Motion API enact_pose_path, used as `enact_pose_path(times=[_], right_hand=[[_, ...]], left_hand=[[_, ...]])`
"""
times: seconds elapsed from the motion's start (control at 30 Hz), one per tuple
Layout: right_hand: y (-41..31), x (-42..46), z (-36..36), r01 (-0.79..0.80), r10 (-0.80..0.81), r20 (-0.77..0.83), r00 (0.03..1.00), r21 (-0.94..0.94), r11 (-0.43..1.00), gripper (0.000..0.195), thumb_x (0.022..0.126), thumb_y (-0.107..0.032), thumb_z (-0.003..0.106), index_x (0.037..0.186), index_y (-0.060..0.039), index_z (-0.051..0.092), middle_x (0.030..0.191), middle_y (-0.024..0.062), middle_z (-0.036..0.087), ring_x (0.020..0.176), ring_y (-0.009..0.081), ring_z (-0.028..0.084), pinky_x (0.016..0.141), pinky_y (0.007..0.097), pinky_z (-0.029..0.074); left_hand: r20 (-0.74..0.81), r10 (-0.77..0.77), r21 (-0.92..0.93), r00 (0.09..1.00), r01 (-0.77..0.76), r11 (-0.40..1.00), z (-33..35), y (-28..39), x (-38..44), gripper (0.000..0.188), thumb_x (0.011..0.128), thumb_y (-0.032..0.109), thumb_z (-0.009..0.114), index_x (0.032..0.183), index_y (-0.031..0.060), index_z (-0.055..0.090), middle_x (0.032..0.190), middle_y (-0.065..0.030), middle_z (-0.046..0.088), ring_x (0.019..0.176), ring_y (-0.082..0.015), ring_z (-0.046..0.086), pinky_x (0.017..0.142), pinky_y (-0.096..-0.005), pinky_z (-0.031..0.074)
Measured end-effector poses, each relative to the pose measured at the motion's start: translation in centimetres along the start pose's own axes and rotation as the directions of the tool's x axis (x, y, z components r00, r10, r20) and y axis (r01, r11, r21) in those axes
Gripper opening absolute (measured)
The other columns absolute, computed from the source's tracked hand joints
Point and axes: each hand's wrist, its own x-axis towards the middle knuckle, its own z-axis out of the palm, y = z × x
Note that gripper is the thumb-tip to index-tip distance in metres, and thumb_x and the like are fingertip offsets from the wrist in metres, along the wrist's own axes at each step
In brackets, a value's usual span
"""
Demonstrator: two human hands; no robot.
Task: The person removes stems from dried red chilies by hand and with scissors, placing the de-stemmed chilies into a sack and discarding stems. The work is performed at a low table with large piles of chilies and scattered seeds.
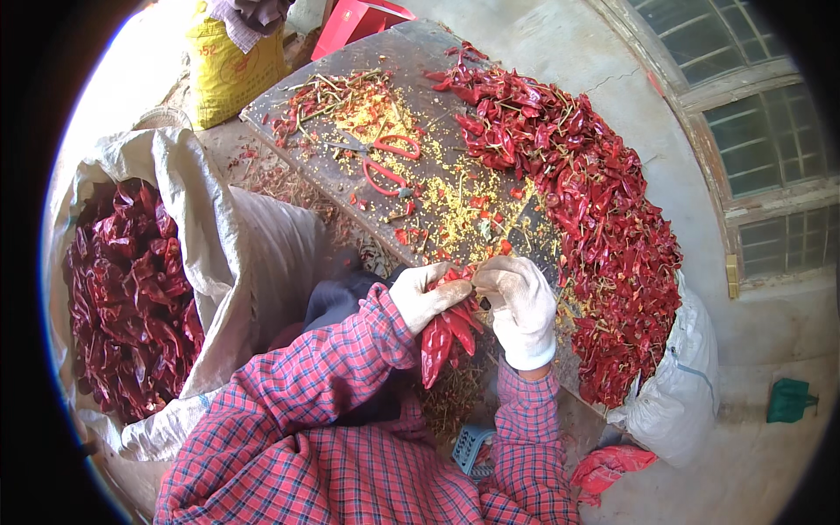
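My left hand (428,298), in a white work glove, is closed around a bunch of dried red chili peppers (443,338). Their pointed ends hang down below the glove. My right hand (520,305), gloved too and stained at the fingers, has its fingertips pinched together at the stem end of the bunch, touching or nearly touching my left thumb. Its fingers mostly hide the stem there. Both hands are over the near edge of a dark work table (420,52). Beyond them lie red-handled scissors (394,164), blades partly apart, among loose yellow chili seeds (453,203).
Dried chilies (590,216) are heaped along the table's right side. An open white woven sack (216,262) at left holds more chilies (131,295). Stem scraps (315,98) lie at the table's far end. A yellow sack (236,72) stands behind; a full white sack (682,387) sits at right.
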Motion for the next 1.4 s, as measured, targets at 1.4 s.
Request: enact_pose_path(times=[1.4], right_hand=[[23.5,-2.1,12.2,-0.492,0.528,0.129,0.839,-0.233,0.839,0.03,0.086,-0.032,0.068,0.109,-0.0137,0.07,0.121,0.0102,0.063,0.115,0.0313,0.055,0.098,0.0426,0.043]], left_hand=[[0.11,0.105,0.228,0.988,-0.128,0.965,1.0,2.0,-0.2,0.019,0.087,-0.003,0.057,0.103,0.0,0.066,0.101,-0.0051,0.068,0.093,-0.0102,0.062,0.088,-0.0259,0.048]])
